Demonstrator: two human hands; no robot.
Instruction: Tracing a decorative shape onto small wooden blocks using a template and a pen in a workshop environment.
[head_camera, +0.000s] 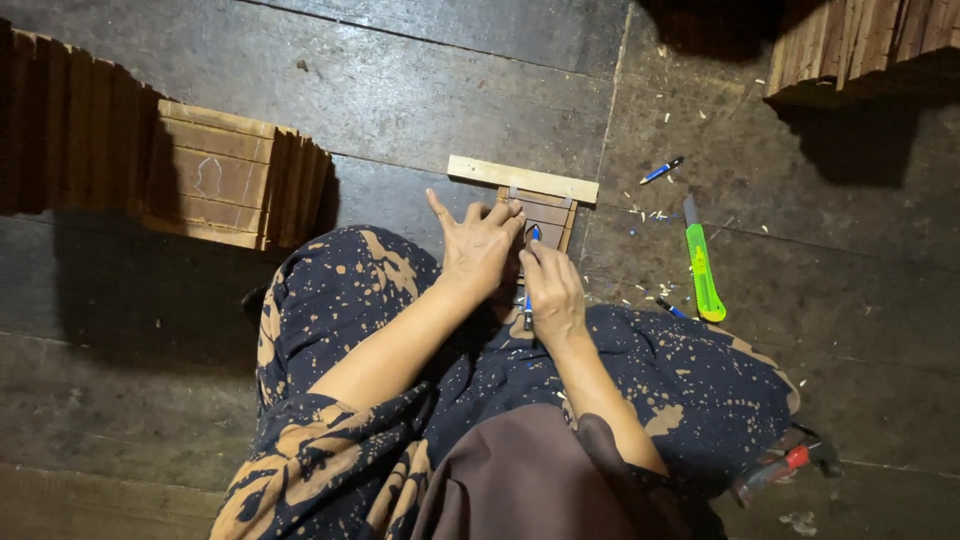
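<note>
1. So, the person sits on a dark plank floor (400, 100) with both hands out in front of the knees, working on a small brown wooden piece (548, 215) that butts up against a pale wooden strip (522, 179).
2. Right hand (553, 292) is wrapped shut around a blue pen (528, 300). The pen's long axis runs straight away from the body, tip pointing forward onto the wooden piece, tail sticking back out of the fist toward the lap.
3. Left hand (479, 247) lies flat with fingers spread, fingertips pressing on the near-left edge of the piece, not gripping anything. It's just left of the pen hand, nearly touching it.
4. From the pen grip, the wooden piece lies just ahead, the pale strip right beyond that and lying crosswise to the pen. Both hands are about equally close to the piece.
5. Off to the right of the grip: a green utility knife (702, 262), another blue pen (661, 170) further out, and pale shavings (650, 213) scattered around.
6. Well to the left sits a stack of wooden slats (215, 185), and there's another stack (860, 45) far ahead-right.
</note>
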